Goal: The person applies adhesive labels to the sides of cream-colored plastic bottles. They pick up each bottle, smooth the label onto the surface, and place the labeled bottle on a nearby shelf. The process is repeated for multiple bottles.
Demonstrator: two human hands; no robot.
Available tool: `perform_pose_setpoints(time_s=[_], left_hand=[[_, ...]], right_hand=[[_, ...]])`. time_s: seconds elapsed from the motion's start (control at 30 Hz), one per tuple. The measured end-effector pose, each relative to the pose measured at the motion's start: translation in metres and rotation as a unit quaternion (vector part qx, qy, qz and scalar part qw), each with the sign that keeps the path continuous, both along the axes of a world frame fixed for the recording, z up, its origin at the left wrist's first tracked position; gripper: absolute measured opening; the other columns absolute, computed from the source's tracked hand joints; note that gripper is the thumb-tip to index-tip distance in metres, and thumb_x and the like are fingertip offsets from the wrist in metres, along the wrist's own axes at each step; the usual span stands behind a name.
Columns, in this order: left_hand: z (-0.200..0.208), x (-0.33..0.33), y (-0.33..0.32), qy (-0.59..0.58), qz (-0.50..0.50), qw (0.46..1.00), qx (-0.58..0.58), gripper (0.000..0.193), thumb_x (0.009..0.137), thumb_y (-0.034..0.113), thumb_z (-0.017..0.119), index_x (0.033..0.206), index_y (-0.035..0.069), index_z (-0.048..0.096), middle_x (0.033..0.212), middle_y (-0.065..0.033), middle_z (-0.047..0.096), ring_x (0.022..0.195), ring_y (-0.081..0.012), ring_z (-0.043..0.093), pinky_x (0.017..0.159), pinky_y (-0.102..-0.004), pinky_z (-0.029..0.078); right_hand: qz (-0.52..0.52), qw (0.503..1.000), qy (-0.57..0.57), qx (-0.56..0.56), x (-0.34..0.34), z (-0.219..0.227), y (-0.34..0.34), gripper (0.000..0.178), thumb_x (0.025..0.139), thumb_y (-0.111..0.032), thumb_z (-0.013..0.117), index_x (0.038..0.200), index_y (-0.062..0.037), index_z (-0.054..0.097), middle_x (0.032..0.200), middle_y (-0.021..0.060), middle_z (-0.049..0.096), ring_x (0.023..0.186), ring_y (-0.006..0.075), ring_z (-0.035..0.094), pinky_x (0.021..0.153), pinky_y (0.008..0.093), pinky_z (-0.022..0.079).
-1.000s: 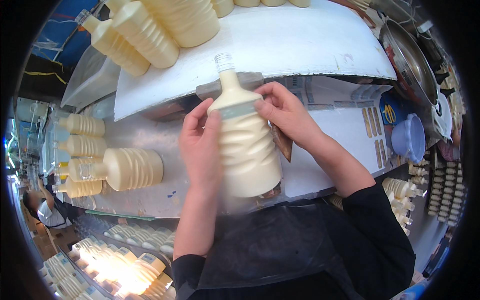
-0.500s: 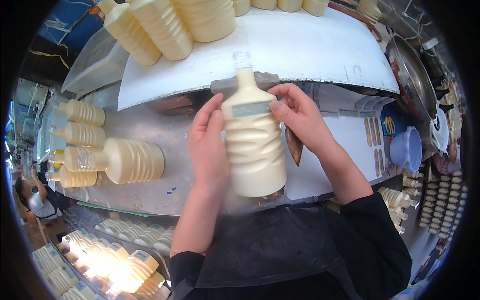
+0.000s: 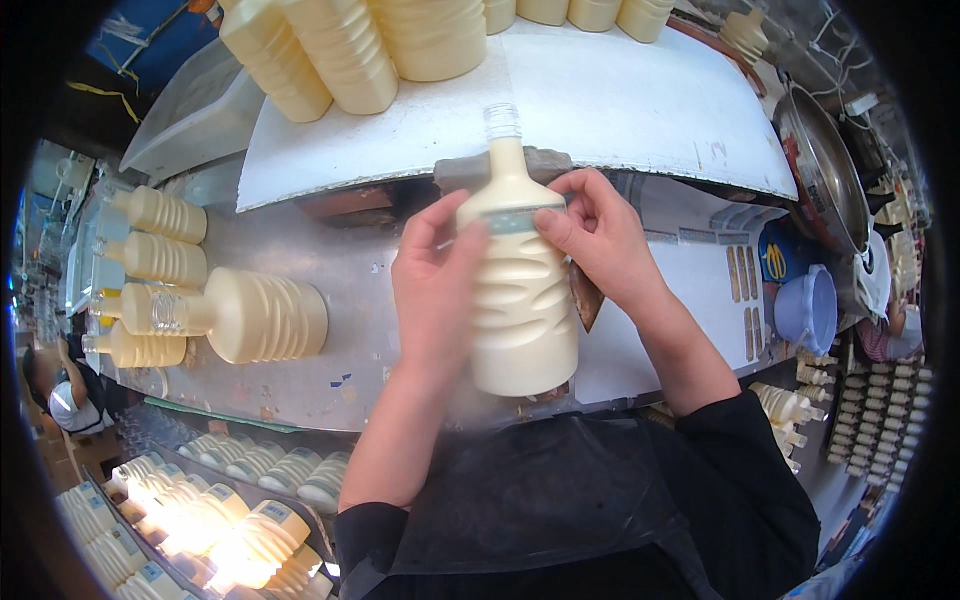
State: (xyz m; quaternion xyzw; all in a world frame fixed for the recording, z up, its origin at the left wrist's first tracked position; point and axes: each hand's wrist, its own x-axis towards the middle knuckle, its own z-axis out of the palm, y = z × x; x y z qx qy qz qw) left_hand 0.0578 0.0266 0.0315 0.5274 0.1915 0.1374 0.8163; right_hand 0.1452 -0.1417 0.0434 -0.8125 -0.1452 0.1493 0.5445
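A large cream bottle [image 3: 525, 310] with a clear threaded neck and wavy grooves lies before me, its neck pointing away across a grey block [image 3: 555, 165]. A blue-grey label strip [image 3: 513, 220] runs across its upper body. My right hand [image 3: 605, 235] grips the bottle's right shoulder, thumb pressed on the strip's right end and fingers curled at the side. At the left side, my left hand [image 3: 435, 275] is curved around the bottle, its fingers near the shoulder and its thumb, smeared by motion, over the strip's left end. A brown pointed piece [image 3: 587, 297] shows beneath my right wrist.
More cream bottles [image 3: 268, 318] lie at the left; others [image 3: 345, 60] stand on the white board [image 3: 600, 100]. At the right are strips on white paper [image 3: 620, 345], yellow-handled scissors [image 3: 774, 258], a blue bucket [image 3: 806, 308] and a metal pan [image 3: 822, 170]. Racked bottles [image 3: 245, 535] fill the lower left.
My left thumb has moved right onto the strip, and the left hand is now closer to the bottle. My right hand keeps its hold. The whole view has shifted slightly.
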Motion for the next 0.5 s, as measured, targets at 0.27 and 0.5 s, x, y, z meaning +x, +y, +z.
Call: perform_pose_setpoints(time_s=[0.27, 0.5], left_hand=[[-0.004, -0.002, 0.005, 0.015, 0.010, 1.000, 0.001, 0.036, 0.103, 0.014, 0.060, 0.137, 0.001, 0.058, 0.128, -0.0103, 0.064, 0.110, -0.0142, 0.063, 0.097, -0.0306, 0.052], [-0.005, -0.010, 0.003, 0.008, 0.018, 0.999, -0.039, 0.034, 0.107, 0.009, 0.050, 0.139, 0.000, 0.058, 0.126, -0.0079, 0.064, 0.111, -0.0133, 0.061, 0.099, -0.0299, 0.049]], right_hand=[[0.015, 0.999, 0.024, 0.019, 0.000, 0.001, -0.001, 0.037, 0.097, -0.028, 0.073, 0.118, -0.0016, 0.060, 0.082, -0.0044, 0.055, 0.075, 0.0023, 0.049, 0.067, 0.0200, 0.042], [0.033, 0.997, 0.037, 0.054, 0.004, -0.007, -0.008, 0.034, 0.101, -0.027, 0.069, 0.122, -0.0020, 0.059, 0.086, -0.0043, 0.055, 0.079, 0.0025, 0.051, 0.072, 0.0185, 0.042]])
